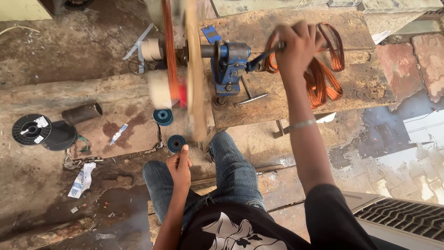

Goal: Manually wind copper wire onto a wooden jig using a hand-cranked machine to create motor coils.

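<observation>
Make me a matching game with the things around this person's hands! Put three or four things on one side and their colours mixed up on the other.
Things:
1. winding machine
2. wire coils on the bench
3. big spool on the ground
4. bracelet on the right arm

Colours:
A. silver
B. black
C. blue
D. copper orange

Pairs: 1-C, 2-D, 3-B, 4-A

The right hand grips the machine's crank; the left hand is pinched shut near the knee.
</observation>
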